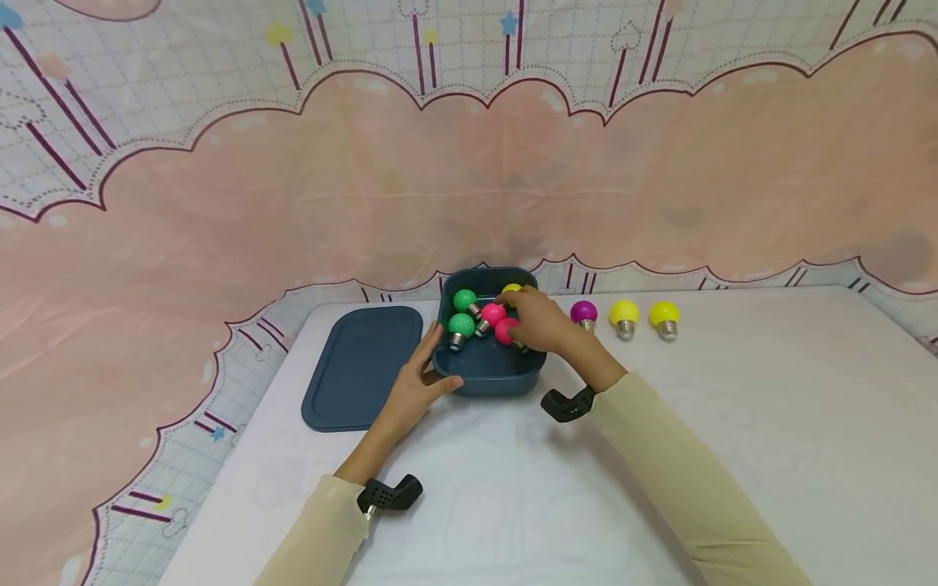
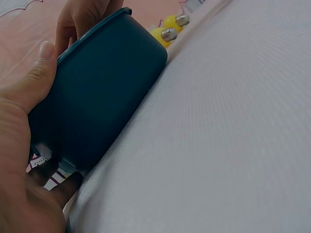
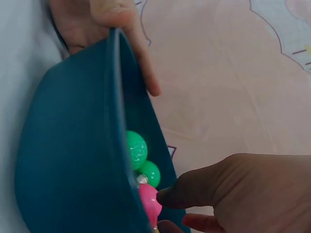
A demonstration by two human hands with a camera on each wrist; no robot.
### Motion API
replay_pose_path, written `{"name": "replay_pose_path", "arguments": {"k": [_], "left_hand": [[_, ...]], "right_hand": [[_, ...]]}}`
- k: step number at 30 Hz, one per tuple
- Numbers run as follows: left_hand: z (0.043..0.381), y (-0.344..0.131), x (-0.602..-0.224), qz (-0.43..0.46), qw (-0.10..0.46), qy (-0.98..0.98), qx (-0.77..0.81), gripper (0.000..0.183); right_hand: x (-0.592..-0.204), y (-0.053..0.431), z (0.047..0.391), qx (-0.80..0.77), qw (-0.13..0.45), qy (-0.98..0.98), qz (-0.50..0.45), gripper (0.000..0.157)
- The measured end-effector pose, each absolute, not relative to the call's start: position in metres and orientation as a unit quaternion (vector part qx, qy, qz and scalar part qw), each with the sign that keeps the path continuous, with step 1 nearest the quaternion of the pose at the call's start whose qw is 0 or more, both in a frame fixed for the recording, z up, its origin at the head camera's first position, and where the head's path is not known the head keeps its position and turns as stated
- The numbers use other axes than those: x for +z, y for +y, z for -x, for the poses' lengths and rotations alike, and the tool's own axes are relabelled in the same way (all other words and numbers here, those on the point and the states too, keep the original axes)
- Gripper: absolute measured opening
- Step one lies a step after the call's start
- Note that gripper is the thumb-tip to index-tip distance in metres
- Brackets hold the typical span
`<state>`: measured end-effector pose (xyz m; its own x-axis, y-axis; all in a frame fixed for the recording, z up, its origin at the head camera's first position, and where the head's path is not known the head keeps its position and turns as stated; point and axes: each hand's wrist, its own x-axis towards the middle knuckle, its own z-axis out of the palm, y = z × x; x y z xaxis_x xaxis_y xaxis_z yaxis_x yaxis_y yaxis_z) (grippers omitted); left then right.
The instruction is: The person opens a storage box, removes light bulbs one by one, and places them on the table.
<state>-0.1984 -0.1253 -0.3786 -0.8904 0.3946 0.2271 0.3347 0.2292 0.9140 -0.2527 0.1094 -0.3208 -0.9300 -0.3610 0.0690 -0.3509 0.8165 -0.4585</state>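
Observation:
A dark blue plastic box (image 1: 489,387) stands on the table with several light bulbs inside. My left hand (image 1: 412,392) holds its near left corner, the thumb on the near wall and the fingers along the left side. My right hand (image 1: 541,322) reaches over the right rim and pinches a pink bulb (image 1: 505,331); in the right wrist view the thumb touches this pink bulb (image 3: 151,201), while the other fingertips are partly hidden. Beside it lie another pink bulb (image 1: 494,314) and two green bulbs (image 1: 461,325). A yellow bulb (image 1: 510,288) shows behind the right hand.
Left of the box lies its flat dark blue lid (image 1: 366,366). To the right, a purple bulb (image 1: 583,311) and two yellow bulbs (image 1: 624,312) stand in a row on the white-covered table (image 1: 733,407). A patterned cloth (image 1: 469,187) hangs behind.

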Motion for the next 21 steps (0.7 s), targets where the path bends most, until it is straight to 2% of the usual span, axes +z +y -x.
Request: {"name": "replay_pose_path", "arguments": {"k": [7, 15, 21], "left_hand": [[0.198, -0.127, -0.379, -0.232, 0.026, 0.783, 0.576, 0.085], [0.197, -0.126, -0.378, -0.238, 0.025, 0.783, 0.574, 0.084], [0.197, -0.126, -0.378, -0.235, 0.022, 0.782, 0.576, 0.084]], "right_hand": [[-0.328, 0.101, 0.252, -0.237, 0.012, 0.952, 0.195, 0.052], [-0.336, 0.094, 0.251, -0.222, 0.008, 0.946, 0.235, 0.037], [-0.340, 0.090, 0.253, -0.216, 0.010, 0.948, 0.233, 0.037]]}}
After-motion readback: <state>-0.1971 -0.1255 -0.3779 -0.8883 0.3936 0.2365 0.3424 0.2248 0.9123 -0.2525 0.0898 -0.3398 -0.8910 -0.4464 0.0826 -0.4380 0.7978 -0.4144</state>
